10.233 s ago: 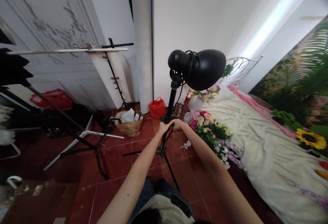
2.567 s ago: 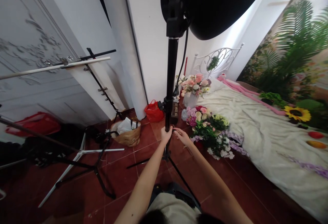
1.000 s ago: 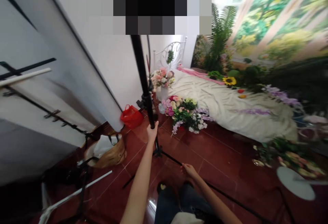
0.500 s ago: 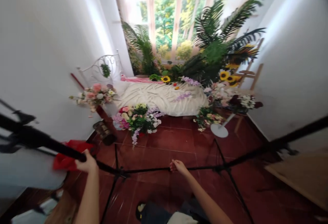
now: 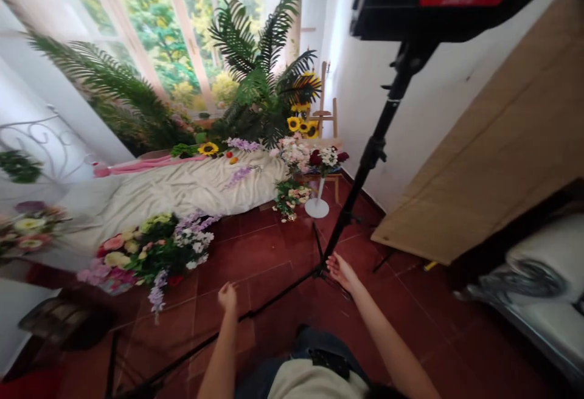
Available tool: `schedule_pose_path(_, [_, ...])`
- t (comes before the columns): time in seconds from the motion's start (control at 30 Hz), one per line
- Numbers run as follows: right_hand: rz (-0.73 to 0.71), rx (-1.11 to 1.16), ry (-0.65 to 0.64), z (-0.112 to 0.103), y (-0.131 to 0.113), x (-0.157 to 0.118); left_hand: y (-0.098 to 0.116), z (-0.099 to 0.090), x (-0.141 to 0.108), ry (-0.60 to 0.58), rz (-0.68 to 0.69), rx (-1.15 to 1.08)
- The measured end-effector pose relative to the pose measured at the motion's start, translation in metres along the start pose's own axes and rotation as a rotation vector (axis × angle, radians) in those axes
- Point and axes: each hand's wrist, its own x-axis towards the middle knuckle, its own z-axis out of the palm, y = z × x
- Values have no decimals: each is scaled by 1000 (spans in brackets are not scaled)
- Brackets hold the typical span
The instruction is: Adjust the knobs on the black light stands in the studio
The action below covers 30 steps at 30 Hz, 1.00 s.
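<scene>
My right hand (image 5: 341,272) is beside the lower end of a black light stand (image 5: 365,171), fingers partly spread and bent towards the pole. Whether the fingertips touch it, I cannot tell. Atop this stand is a black studio light (image 5: 429,3) with a red label. My left hand (image 5: 228,297) hovers over the red tiled floor with its fingers curled in, and nothing shows in it. Just below it runs a thin black crossbar (image 5: 205,343), which reaches from the lower left to the foot of the stand.
A bed with a cream cover (image 5: 182,189) lies under the window. Bunches of flowers (image 5: 141,247), a palm plant (image 5: 255,64) and a white round-based stand (image 5: 316,207) surround it. A beige panel (image 5: 483,125) leans at right, near silvery wrapped bundles (image 5: 542,271).
My view has swung to the right. My left hand has let go of the left black pole and come inward. My right hand has moved from near the crossbar to the right stand's base.
</scene>
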Motion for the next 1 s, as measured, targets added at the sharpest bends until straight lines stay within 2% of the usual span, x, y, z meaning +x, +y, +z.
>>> schedule_pose_path(0.03, [23,100,-41,-7,-15,1,2,39,-20,-163,-39,-42])
schedule_pose_path(0.1, [50,306,-170,-17,-44,0,15,109,-60,-489,-17,-112])
schedule_pose_path(0.2, [49,561,-377,-25,-85,-2,55,193,-118,-895,161,-187])
schedule_pose_path(0.3, [42,688,-529,-28,-122,-4,108,254,-172,-1144,332,-278])
schedule_pose_path(0.4, [31,621,-589,-27,-153,-7,157,299,-223,-1333,436,-327])
schedule_pose_path(0.47, [31,508,-556,-24,-166,-9,177,319,-251,-1403,482,-294])
schedule_pose_path(0.57, [19,377,-488,-23,-178,-10,188,335,-276,-1394,500,-159])
schedule_pose_path(0.7, [26,381,-463,-23,-184,-8,181,342,-284,-1288,461,-94])
schedule_pose_path(0.9, [179,646,-394,-20,-188,-8,169,354,-291,-1037,422,-89])
schedule_pose_path(1.0, [187,664,-374,-18,-188,-7,166,360,-294,-951,445,-84])
